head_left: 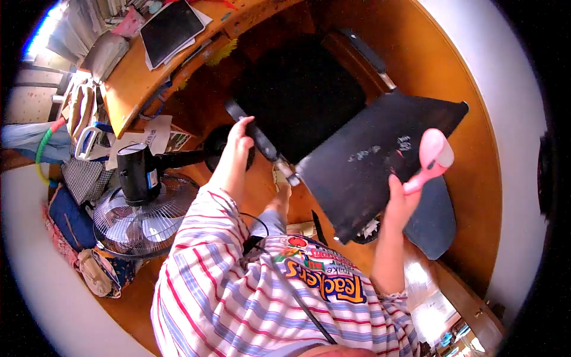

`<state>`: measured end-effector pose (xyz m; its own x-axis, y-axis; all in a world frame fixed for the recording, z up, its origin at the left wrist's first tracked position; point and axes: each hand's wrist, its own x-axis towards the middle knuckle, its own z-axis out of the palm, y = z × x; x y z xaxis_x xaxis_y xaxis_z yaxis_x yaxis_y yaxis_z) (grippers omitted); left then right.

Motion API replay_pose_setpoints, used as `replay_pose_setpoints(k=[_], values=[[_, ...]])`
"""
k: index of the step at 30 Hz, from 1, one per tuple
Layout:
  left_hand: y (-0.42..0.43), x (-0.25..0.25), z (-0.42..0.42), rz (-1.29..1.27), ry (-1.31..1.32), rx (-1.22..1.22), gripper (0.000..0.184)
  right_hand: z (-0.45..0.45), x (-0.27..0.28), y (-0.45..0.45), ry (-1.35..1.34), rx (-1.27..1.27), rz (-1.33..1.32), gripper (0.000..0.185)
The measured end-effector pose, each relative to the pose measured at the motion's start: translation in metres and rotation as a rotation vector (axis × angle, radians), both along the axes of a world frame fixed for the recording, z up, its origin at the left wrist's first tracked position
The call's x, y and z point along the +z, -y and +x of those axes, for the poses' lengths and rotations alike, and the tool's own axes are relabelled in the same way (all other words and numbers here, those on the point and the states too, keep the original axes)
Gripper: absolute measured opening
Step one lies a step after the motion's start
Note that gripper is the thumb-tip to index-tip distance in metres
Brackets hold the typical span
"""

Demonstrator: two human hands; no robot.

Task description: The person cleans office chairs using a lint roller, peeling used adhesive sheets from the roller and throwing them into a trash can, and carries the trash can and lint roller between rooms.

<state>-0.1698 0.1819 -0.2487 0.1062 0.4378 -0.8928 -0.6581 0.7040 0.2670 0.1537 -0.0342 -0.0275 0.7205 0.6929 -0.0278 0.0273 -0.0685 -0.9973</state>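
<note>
My left hand (pixel 241 135) rests on the black armrest (pixel 262 140) of a chair, its fingers closed on it. In my right hand (pixel 403 196) is a pink object with a handle and a wide rounded head (pixel 436 152), perhaps a hairbrush. The head stands over the chair's black backrest (pixel 369 160), which has whitish marks on it. Beyond the backrest is the dark seat (pixel 303 89), with a second armrest (pixel 363 50) on its far side.
A standing fan (pixel 140 220) is at the left, near bags (pixel 71 217) and cloths. The wooden desk (pixel 125 80) at the upper left holds a black tablet (pixel 171 31) on papers. A wooden panel (pixel 470 208) curves along the right.
</note>
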Motion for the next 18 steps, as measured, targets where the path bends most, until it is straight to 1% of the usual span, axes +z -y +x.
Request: replay_pose_setpoints(k=[1,2,4,5,6,8,9,10,12,13,14,15,16,17,18], values=[[-0.008,0.013,-0.007,-0.005,-0.086,-0.007,0.012,-0.014,0.004,-0.013,-0.008,0.004,0.042,0.046],[-0.015,0.025,-0.014,-0.014,-0.174,-0.014,0.012,-0.023,0.002,-0.022,-0.002,0.032,0.054,0.045],[-0.029,0.017,-0.033,0.051,-0.168,0.033,0.011,-0.039,0.000,-0.046,-0.037,0.006,0.149,0.043],[-0.039,0.013,-0.042,0.054,-0.126,0.042,0.011,-0.039,0.002,-0.056,-0.066,0.099,0.169,0.043],[-0.045,0.009,-0.048,0.055,-0.084,0.054,0.011,-0.038,-0.004,-0.067,-0.011,0.116,0.190,0.041],[-0.053,0.029,-0.049,0.099,-0.117,0.059,0.012,-0.041,-0.009,-0.083,-0.008,0.113,0.146,0.039],[-0.059,0.040,-0.048,0.113,-0.254,0.039,0.014,-0.044,-0.009,-0.092,-0.042,0.137,0.187,0.037],[-0.065,0.042,-0.051,0.112,-0.256,0.036,0.014,-0.046,-0.010,-0.102,-0.004,0.147,0.187,0.037],[-0.078,0.048,-0.050,0.117,-0.240,0.147,0.013,-0.055,0.002,-0.116,-0.014,0.156,0.124,0.041],[-0.078,0.067,-0.045,0.151,-0.424,0.052,0.017,-0.056,0.003,-0.122,0.041,0.162,0.139,0.041],[-0.084,0.064,-0.048,0.155,-0.468,0.026,0.025,-0.061,0.003,-0.125,0.023,0.160,0.151,0.036],[-0.085,0.070,-0.047,0.172,-0.788,-0.088,0.031,-0.066,0.007,-0.124,-0.055,0.158,0.097,0.036],[-0.082,0.090,-0.037,0.209,-1.108,-0.222,0.036,-0.065,0.016,-0.114,-0.136,0.132,0.052,0.035],[-0.081,0.087,-0.042,0.262,-1.096,-0.176,0.041,-0.058,0.013,-0.104,-0.266,0.138,-0.139,0.033],[-0.080,0.072,-0.053,0.317,-1.078,-0.139,0.045,-0.054,0.014,-0.091,-0.267,0.136,-0.104,0.033]])
